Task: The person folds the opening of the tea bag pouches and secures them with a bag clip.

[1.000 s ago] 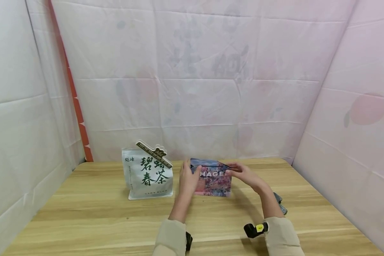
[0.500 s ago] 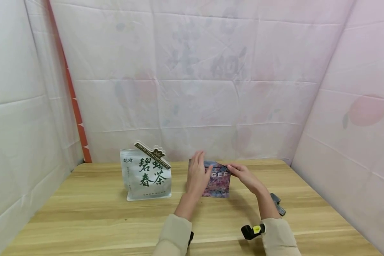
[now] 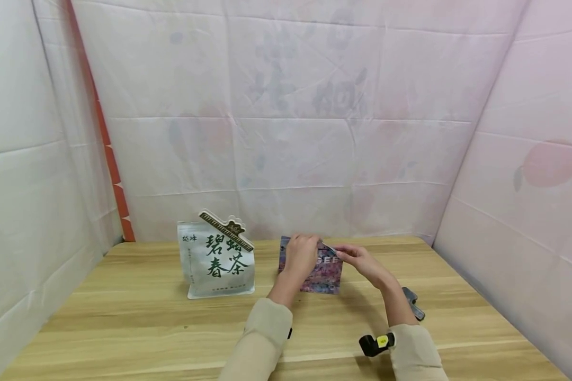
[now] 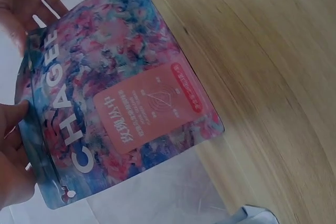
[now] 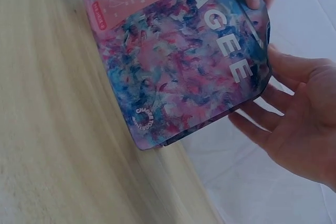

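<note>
A pink, blue and purple pouch (image 3: 325, 278) marked CHAGEE stands upright on the wooden table. Its upper right corner is folded down. With thumb and fingers, my left hand (image 3: 303, 256) pinches the pouch's top edge near the middle, covering part of the lettering in the head view. My right hand (image 3: 366, 264) pinches the folded corner, the thumb in front and fingers behind, as the right wrist view shows. The pouch's printed front (image 4: 105, 77) and pink label (image 4: 149, 108) show fully in the left wrist view.
To the left stands a white tea pouch (image 3: 221, 275) with green characters, a long wooden-looking clip (image 3: 226, 231) set slantwise across its top corner. A dark grey clip (image 3: 412, 304) lies beside the right forearm. White cloth walls (image 3: 286, 159) enclose the table's back and sides.
My left hand has moved right, from the pouch's left edge with fingers extended to its top middle, where it now pinches. My right hand stays at the upper right corner, which is now folded over.
</note>
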A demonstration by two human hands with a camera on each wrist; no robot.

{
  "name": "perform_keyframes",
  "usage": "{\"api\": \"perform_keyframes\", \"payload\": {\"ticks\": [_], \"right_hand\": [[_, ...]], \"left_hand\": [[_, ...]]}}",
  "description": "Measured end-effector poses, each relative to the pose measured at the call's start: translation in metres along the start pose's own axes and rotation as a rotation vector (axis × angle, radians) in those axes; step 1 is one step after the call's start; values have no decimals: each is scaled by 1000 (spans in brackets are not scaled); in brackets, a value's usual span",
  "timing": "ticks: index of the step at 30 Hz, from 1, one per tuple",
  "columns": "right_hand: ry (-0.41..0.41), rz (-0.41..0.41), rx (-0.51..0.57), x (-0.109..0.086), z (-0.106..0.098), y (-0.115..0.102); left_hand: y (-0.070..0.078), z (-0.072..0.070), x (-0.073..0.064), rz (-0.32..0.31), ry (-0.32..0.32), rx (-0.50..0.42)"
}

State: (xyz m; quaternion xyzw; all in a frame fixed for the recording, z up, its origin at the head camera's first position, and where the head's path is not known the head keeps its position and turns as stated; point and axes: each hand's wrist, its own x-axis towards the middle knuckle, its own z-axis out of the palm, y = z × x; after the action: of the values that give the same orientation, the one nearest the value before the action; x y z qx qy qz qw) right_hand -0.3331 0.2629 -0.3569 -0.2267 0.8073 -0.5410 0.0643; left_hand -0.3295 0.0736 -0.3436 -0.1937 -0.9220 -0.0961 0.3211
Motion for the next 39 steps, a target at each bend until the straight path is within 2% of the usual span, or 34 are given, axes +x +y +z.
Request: {"api": "perform_keyframes", "payload": {"ticks": [6, 12, 15, 22, 29, 34, 39], "right_hand": [[86, -94, -151, 4, 4, 3], [194, -132, -211, 8, 11, 3], [245, -144, -239, 10, 14, 4], [386, -150, -307, 17, 21, 14], [409, -128, -292, 20, 22, 13], [395, -132, -281, 20, 20, 14], [381, -137, -281, 17, 21, 14]], "left_hand": [[1, -2, 3, -53, -68, -46], [2, -3, 4, -74, -95, -73], [3, -3, 4, -75, -97, -76], [5, -5, 7, -56, -163, -24], [7, -3, 11, -28, -233, -6], [8, 7, 9, 11, -180, 34], [8, 14, 6, 0, -99, 22]]}}
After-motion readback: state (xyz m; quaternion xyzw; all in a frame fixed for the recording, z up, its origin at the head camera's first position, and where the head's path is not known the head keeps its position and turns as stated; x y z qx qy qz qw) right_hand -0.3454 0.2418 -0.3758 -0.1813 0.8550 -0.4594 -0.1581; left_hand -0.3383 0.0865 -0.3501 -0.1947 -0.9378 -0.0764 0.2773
